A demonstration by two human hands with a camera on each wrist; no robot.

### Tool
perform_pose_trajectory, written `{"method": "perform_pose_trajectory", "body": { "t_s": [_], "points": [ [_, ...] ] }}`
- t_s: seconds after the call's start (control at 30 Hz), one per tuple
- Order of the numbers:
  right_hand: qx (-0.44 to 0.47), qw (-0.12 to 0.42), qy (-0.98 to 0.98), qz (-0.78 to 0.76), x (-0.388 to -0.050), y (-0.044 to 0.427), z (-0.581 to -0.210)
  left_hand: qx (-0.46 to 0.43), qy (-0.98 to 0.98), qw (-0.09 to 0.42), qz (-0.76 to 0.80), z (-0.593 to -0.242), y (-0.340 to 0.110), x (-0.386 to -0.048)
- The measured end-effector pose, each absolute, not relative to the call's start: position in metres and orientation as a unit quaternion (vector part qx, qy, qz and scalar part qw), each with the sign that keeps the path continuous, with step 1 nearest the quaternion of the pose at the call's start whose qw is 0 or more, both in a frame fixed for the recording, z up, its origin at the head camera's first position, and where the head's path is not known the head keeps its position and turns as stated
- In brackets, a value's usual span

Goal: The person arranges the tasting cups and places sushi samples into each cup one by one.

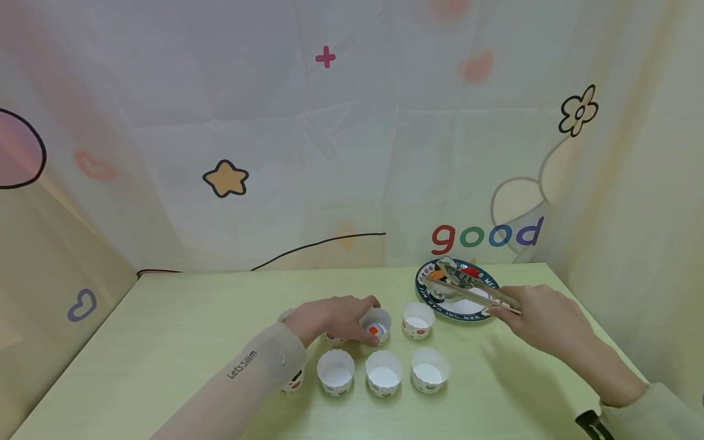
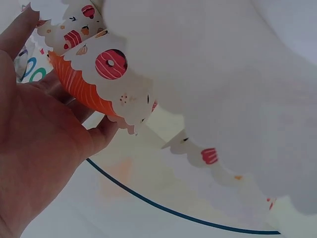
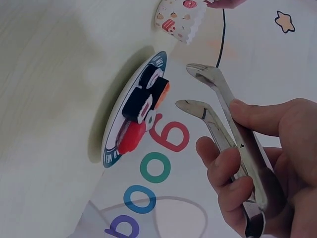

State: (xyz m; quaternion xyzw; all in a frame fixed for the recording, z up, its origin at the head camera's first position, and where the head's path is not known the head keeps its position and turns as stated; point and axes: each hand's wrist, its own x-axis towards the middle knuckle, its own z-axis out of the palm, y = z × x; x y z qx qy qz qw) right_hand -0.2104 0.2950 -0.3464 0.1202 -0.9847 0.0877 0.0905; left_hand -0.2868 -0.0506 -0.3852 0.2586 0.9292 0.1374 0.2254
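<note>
Head view: the left hand (image 1: 337, 316) holds a cup (image 1: 384, 319) with sushi (image 1: 373, 330) inside; the right hand (image 1: 552, 321) grips tongs (image 3: 252, 158), tips apart, near the plate (image 1: 459, 315) of rolls (image 3: 136, 106). Filling cups seems in hand; the next move probably calls for closing on a roll.

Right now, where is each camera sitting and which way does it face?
Head: on the head, looking forward and down at the table, paper cups and plate; both forearms, left hand and right hand show.
Left wrist: on that wrist, looking across nearby paper cups toward the backdrop; the left hand shows.
Right wrist: on that wrist, looking past the tongs toward the plate and backdrop; the right hand shows, and apparently a sliver of the left.
Shared: head and right wrist both show the plate, tongs and "good" lettering.
</note>
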Motion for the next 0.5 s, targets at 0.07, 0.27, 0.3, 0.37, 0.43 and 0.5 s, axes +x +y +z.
{"method": "perform_pose_trajectory", "body": {
  "t_s": [0.07,0.27,0.3,0.37,0.43,0.5],
  "points": [
    [0.115,0.093,-0.985,0.087,-0.211,0.298,-0.346,0.260,0.931,0.221,0.129,-0.385,-0.050,-0.287],
    [0.101,0.095,-0.987,0.086,-0.212,0.305,-0.347,0.275,0.934,0.202,0.104,-0.384,-0.046,-0.288],
    [0.099,0.095,-0.987,0.086,-0.212,0.305,-0.347,0.280,0.934,0.199,0.102,-0.384,-0.045,-0.289],
    [0.094,0.094,-0.987,0.087,-0.212,0.307,-0.348,0.289,0.934,0.189,0.094,-0.383,-0.043,-0.289],
    [0.089,0.094,-0.988,0.088,-0.213,0.308,-0.349,0.298,0.934,0.179,0.085,-0.383,-0.041,-0.290],
    [0.084,0.092,-0.988,0.089,-0.214,0.309,-0.350,0.304,0.934,0.172,0.077,-0.383,-0.039,-0.291]
  ]
}}
